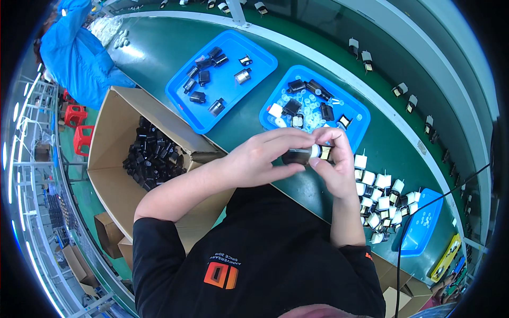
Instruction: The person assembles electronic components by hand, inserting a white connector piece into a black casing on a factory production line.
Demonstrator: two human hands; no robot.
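Between both hands, just above the near edge of the green conveyor belt, sits a small dark coil component with a white cap and a yellowish end; it looks light and rigid, a hard moulded body that should bear a firm pinch on its flat sides, though any thin pins or wire ends, too small to make out, would probably bend if squeezed; the left hand pinches its dark body between thumb and fingers; the right hand closes narrow fingertips on the capped end, so both hands grip the one piece; just beyond them lies a blue tray of black parts and pale rings; a second blue tray with more black parts sits to its left; white-capped finished pieces cluster to the right; an open cardboard box of black parts stands at the left.
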